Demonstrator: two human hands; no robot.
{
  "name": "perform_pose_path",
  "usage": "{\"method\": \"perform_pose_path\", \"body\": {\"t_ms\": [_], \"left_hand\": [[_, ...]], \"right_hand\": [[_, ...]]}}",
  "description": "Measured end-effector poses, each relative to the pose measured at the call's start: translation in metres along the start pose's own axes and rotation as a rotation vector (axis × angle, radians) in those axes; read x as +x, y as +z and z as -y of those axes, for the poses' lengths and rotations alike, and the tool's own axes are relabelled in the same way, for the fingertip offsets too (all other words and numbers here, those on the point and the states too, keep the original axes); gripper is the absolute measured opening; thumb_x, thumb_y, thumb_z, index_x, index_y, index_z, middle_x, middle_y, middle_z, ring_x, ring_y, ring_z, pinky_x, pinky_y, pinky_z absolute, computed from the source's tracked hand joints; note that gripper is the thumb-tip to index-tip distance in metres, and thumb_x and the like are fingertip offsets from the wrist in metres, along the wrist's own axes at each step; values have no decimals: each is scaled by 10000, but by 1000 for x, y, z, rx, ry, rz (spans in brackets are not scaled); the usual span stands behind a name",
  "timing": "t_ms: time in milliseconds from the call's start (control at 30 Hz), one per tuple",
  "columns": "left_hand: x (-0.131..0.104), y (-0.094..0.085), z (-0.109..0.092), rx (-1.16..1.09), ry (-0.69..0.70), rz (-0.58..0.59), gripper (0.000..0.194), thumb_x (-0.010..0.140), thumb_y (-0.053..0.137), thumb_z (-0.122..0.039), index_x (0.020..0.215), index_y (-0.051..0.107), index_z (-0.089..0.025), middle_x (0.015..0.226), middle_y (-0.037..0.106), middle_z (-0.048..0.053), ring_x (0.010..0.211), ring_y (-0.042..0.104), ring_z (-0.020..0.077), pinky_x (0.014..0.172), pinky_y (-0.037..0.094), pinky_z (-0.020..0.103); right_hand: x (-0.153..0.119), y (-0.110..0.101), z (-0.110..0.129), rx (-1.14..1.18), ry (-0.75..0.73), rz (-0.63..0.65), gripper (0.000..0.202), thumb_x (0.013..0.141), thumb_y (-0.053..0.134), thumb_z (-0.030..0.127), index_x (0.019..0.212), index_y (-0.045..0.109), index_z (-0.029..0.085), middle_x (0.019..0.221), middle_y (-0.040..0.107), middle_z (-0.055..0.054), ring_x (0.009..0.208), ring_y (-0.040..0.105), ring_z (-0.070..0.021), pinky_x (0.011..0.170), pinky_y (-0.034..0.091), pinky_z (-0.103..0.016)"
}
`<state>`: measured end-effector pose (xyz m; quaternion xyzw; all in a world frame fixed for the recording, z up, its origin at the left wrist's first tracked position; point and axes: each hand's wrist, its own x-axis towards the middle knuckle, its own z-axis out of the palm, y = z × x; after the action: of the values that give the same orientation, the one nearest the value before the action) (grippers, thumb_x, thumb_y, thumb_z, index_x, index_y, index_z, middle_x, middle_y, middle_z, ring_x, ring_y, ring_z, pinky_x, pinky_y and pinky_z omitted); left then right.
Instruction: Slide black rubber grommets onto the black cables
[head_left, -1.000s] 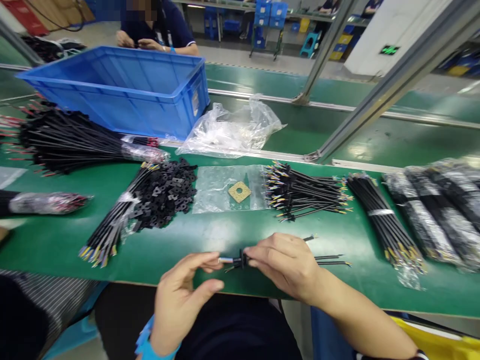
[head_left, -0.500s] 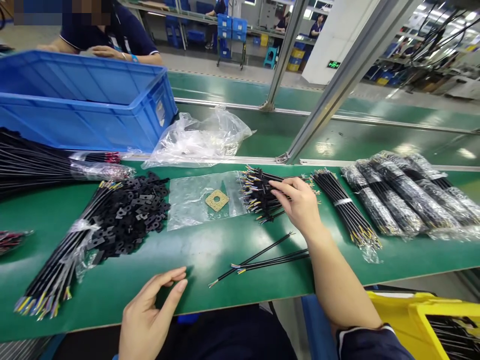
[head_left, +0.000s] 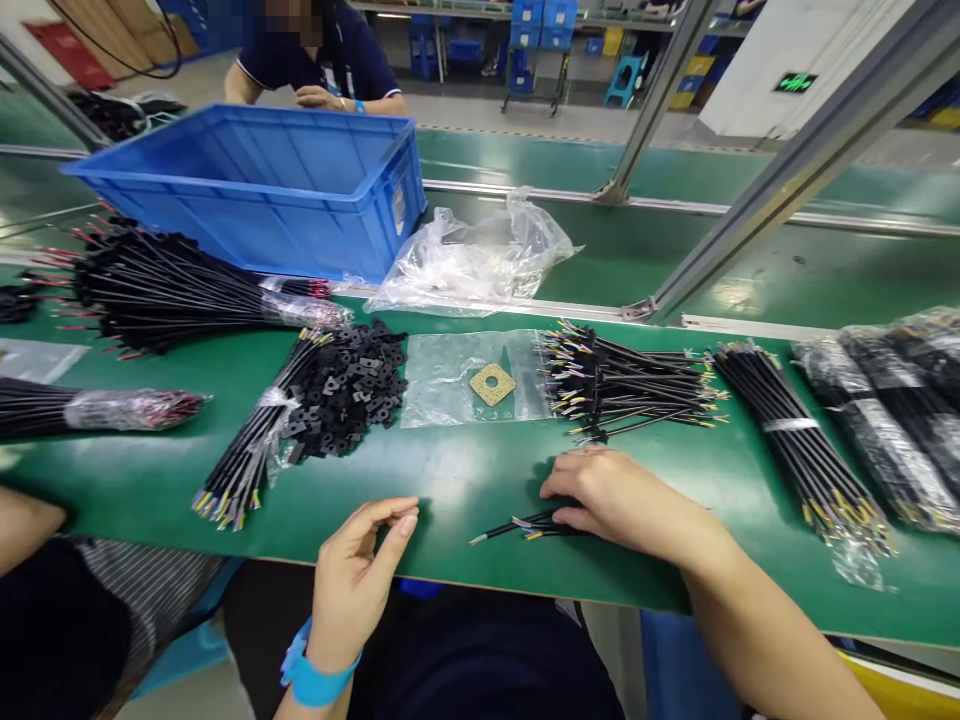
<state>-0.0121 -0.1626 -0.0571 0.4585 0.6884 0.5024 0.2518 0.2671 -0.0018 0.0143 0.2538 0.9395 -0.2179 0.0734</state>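
My left hand (head_left: 358,575), a blue band at its wrist, hovers at the table's front edge. Its fingers are bent and the thumb tip lies close to the index tip, with nothing visible between them. My right hand (head_left: 611,495) is low over several loose black cables (head_left: 501,531) with stripped ends. Its fingers curve down with a gap between index and thumb; the hand hides the cables' far ends. Beyond it lies a pile of black cables (head_left: 645,385) fitted with small black clips. A tan square pad with a hole (head_left: 484,384) rests on a clear plastic bag (head_left: 439,400).
Black clips (head_left: 352,385) are heaped left of the bag, beside a tied cable bundle (head_left: 251,430). Another bundle (head_left: 787,430) and wrapped bundles (head_left: 885,420) lie right. A blue crate (head_left: 292,215) and crumpled plastic (head_left: 472,260) stand behind. Another person's arm (head_left: 26,525) shows left.
My right hand has left the clipped cable pile and come down toward me onto the loose cables. My left hand stays near the front edge. The view has turned left.
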Motion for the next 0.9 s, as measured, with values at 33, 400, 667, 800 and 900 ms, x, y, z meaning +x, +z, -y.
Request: {"method": "perform_pose_path", "body": {"t_ms": [33,400,667,800,900], "left_hand": [[-1,-1,0,-4,-5,-22,230,911,753,-447,955,818,-231,882,818,53,791,782,208,726,639,286],[43,-54,20,615,292,-367,291,1009,642,-404,1138,785,-185,1040,745,99,886,712,224,852,574,359],[72,-50,29,901,403,-192,288,1034,571,-412,1037,777,-212,1037,746,126,953,675,310,940,510,445],[60,-44,28,832,420,-192,254,1045,560,-377,986,753,-221,1021,758,107,929,700,286,915,518,401],[47,-39,26,800,405,-166,267,1051,555,-388,1096,766,-231,927,748,76,844,706,254,863,525,360]], "right_hand": [[3,4,1,10,-35,-2,88,916,798,178,987,760,214,914,727,-20,871,708,-206,805,498,-306],[28,44,-10,-98,-34,-634,130,1096,489,205,1061,614,205,914,693,-35,805,683,-186,750,519,-277],[40,38,-5,-391,302,-512,363,1024,449,36,1257,665,210,1170,705,-98,1028,669,-195,690,484,-229],[43,29,6,-438,373,-378,360,1006,464,22,1231,683,200,1110,709,-94,972,666,-191,598,436,-242],[44,24,11,-454,380,-314,369,1024,464,48,1300,678,168,1029,721,-100,954,674,-206,591,431,-260]]}}
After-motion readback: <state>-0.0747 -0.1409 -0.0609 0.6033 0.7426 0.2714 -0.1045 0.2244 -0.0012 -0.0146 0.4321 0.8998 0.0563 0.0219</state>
